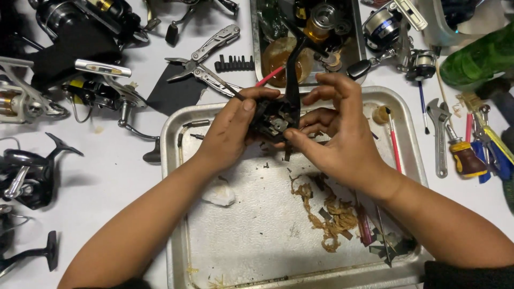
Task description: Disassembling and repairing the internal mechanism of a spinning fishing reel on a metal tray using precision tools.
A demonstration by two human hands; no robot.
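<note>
Both my hands hold a black fishing reel body point(276, 115) above a metal tray point(176, 160). My left hand point(230, 131) grips its left side, thumb on top. My right hand point(337, 128) cups the right side, fingers curled over the opened gear housing. A black stem of the reel point(293, 69) sticks up and away from me between the hands.
The tray holds a white wad point(219, 194), brownish grease-like debris point(332, 219) and small parts. Around it lie several fishing reels point(32, 176), a multi-tool plier point(206, 61), a bit strip point(234, 64), a wrench point(440, 134), screwdrivers point(465, 158), a second tray point(308, 37) and a green bottle point(476, 59).
</note>
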